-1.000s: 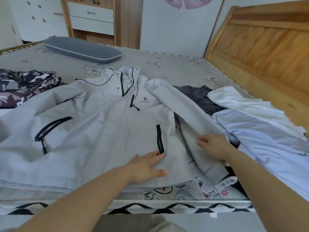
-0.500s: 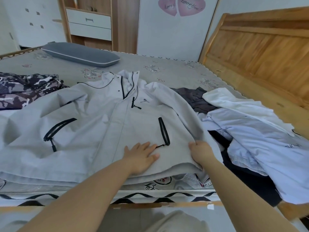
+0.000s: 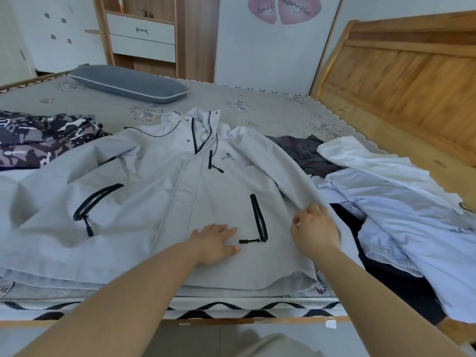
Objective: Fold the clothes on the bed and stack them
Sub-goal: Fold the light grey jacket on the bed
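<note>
1. Light grey jacket (image 3: 159, 191): I am seeing it lying front-up and spread across the near part of the bed (image 3: 270, 109), collar pointing toward the far side, hem reaching the near edge. Two black pocket zips and a short chest zip are showing on the front.
2. Jacket sleeve (image 3: 278, 163): it is running down the jacket's right side from the shoulder to my right hand, lying partly over the jacket body.
3. Left hand (image 3: 215, 243): I am pressing it flat on the lower front of the jacket, fingers straight and slightly spread, just beside the zip pull of the right-side pocket.
4. Right hand (image 3: 315, 228): I am pinching the sleeve fabric with it, fingers curled round a fold of cloth at the jacket's right edge.
5. White and pale blue garments (image 3: 401, 202): they are lying in a loose heap to the right of the jacket, touching its sleeve, with a dark garment (image 3: 306, 153) showing behind them.
6. Camouflage-print clothing (image 3: 38, 140): it is sitting in a crumpled pile at the left, beside the jacket's other shoulder.
7. Grey pillow (image 3: 128, 83): it is resting on the far side of the bed, well apart from the jacket.
8. Wooden headboard (image 3: 401, 73): it is standing along the right side of the bed.
</note>
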